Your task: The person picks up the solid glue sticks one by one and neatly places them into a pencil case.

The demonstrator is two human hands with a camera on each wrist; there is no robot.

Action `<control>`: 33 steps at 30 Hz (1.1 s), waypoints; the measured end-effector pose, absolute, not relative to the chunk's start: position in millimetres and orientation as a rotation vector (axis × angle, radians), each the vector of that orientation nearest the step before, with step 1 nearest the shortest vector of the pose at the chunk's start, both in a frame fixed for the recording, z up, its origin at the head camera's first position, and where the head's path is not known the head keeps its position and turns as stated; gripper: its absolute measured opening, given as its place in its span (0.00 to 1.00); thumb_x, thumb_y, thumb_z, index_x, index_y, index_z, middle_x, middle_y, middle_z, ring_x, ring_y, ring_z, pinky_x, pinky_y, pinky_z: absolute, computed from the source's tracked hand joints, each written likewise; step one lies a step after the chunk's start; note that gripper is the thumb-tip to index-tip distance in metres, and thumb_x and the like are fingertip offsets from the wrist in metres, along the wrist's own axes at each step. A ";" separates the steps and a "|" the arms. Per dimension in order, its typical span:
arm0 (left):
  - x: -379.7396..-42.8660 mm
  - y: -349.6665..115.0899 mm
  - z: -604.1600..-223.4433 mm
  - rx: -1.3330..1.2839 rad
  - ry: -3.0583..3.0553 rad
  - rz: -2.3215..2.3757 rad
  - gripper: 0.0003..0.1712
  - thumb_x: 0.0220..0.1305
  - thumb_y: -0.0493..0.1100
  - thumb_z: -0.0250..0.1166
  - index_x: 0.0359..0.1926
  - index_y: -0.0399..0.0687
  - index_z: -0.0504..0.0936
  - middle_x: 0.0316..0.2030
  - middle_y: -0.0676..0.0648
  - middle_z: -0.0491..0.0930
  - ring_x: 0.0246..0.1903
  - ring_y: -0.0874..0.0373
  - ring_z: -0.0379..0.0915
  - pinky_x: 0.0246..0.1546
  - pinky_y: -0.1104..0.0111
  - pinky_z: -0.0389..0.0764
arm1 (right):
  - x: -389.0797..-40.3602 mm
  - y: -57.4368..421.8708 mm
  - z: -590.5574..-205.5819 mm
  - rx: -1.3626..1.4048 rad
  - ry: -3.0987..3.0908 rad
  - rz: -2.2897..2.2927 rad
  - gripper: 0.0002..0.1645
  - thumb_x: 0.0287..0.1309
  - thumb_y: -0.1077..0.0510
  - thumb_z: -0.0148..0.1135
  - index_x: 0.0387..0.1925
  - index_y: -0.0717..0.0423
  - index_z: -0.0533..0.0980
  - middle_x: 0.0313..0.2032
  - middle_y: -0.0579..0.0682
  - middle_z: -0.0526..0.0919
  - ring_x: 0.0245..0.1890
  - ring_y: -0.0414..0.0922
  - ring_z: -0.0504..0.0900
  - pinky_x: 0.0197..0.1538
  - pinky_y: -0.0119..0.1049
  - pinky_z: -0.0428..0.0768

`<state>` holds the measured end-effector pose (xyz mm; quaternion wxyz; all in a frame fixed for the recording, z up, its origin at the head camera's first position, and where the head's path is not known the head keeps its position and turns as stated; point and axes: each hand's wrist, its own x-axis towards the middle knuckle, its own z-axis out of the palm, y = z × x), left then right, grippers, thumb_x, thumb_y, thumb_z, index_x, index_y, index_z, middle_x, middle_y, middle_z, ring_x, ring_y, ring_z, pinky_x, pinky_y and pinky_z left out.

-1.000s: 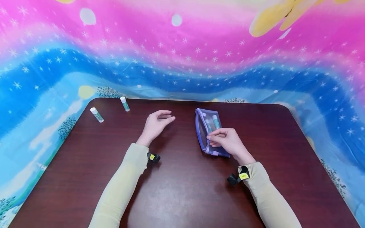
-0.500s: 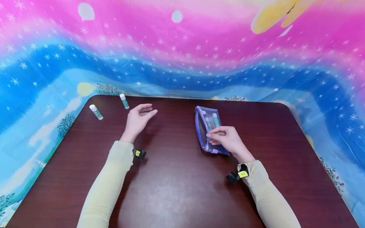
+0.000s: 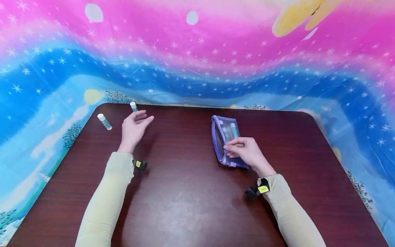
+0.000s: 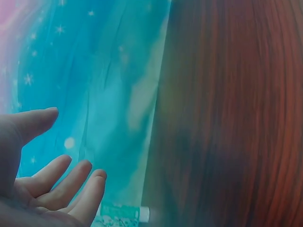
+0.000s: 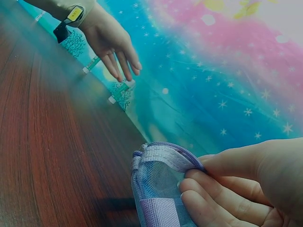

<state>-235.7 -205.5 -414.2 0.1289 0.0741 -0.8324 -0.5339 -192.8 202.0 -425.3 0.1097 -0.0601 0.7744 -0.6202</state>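
Presently, a purple mesh pouch (image 3: 214,139) is found on the dark table (image 3: 185,206), its mouth gaping toward the left. Through its mesh a green-labelled tube (image 3: 234,130) is seen; a paler shape beside it cannot be identified with certainty. Two white-capped tubes are noted well left of the pouch: a far tube (image 3: 133,106), partly hidden from the head view, and a near tube (image 3: 105,122), farther out. Both are judged to be stood upright.

The pouch is assessed as light and limp, likely to be folded or dragged if pulled; it is best held by the stiffer zipped rim. The tubes are assessed as light, rigid and smooth, easily tipped, and best grasped around the barrel below the cap.

At the pouch's near part, the rim is pinched between thumb and fingers of the right hand (image 3: 247,151). The left hand (image 3: 132,131) is extended well left of the pouch, close to the far tube, thumb parted from lightly bent fingers. Nothing is held there; whether the tube is touched cannot be determined.
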 end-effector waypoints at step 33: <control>-268.7 -253.9 -432.1 0.498 -2.444 -1.418 0.34 0.67 0.50 0.70 0.68 0.39 0.74 0.60 0.37 0.79 0.59 0.46 0.77 0.61 0.56 0.75 | -195.0 204.0 -430.8 -0.180 2.271 -1.822 0.15 0.62 0.62 0.72 0.44 0.72 0.83 0.35 0.61 0.88 0.30 0.48 0.89 0.38 0.42 0.88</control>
